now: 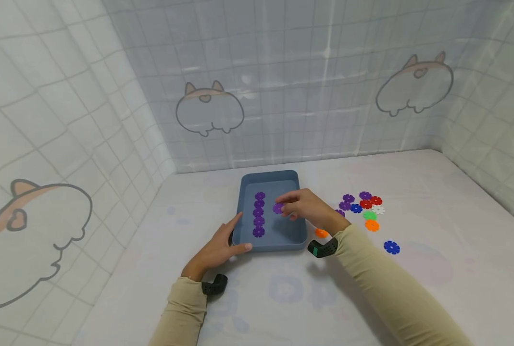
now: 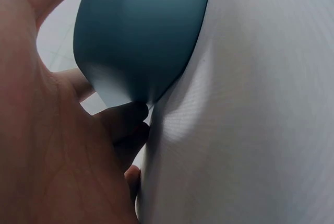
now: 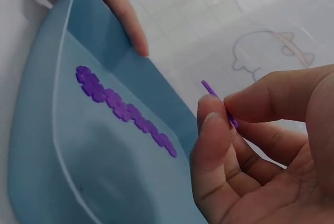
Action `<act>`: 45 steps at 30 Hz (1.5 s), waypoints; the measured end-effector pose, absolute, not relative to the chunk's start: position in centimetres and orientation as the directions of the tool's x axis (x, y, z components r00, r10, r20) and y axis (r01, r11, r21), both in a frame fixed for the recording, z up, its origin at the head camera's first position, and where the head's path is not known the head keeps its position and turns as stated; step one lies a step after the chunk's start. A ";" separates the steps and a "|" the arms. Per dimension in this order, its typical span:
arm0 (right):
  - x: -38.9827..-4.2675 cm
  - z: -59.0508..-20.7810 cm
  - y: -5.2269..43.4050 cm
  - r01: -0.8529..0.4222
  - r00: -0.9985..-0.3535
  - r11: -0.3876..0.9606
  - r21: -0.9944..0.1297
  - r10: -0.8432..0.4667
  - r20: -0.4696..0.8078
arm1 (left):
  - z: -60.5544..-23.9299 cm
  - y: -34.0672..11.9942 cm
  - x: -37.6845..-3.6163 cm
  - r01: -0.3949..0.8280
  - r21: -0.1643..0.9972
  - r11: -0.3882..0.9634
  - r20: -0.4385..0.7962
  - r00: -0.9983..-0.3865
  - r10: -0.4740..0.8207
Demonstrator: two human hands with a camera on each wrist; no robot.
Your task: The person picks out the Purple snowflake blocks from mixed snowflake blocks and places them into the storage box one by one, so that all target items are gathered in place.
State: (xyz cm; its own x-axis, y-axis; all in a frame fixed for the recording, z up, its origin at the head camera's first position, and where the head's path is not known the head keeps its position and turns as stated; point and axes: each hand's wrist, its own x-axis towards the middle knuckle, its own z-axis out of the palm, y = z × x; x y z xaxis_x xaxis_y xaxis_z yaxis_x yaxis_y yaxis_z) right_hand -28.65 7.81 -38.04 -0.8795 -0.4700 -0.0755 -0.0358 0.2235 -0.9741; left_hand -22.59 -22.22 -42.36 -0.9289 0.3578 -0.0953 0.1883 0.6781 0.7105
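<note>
My right hand [image 1: 306, 207] is above the right half of a blue-grey tray [image 1: 289, 245]. Between thumb and fingertips it pinches a purple snowflake disc [image 3: 234, 121], seen edge-on in the right wrist view. My left hand [image 1: 217, 247] holds the tray's near left corner, with the thumb on the front rim and the fingers along the left side. In the tray lies a column of several purple snowflake discs [image 1: 258, 221], close together in a line. The left wrist view shows the left fingers [image 2: 125, 117] low against the tray's outer wall [image 2: 141, 31].
Right of the tray lie loose snowflake discs: purple [image 1: 348, 198], red [image 1: 375, 200], white [image 1: 378, 210], green [image 1: 370, 216], orange [image 1: 372, 225] and blue [image 1: 392, 247]. Another orange disc [image 1: 321, 233] is beside the tray near the right wrist. Tile-patterned cloth walls [image 1: 282, 96] surround the pale tabletop.
</note>
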 end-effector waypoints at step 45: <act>-27.9 -39.0 4.5 -0.331 -0.827 0.509 -0.794 -0.562 -0.016 | -42.0 -22.2 -22.3 0.183 0.708 0.682 -0.106 -0.927 0.359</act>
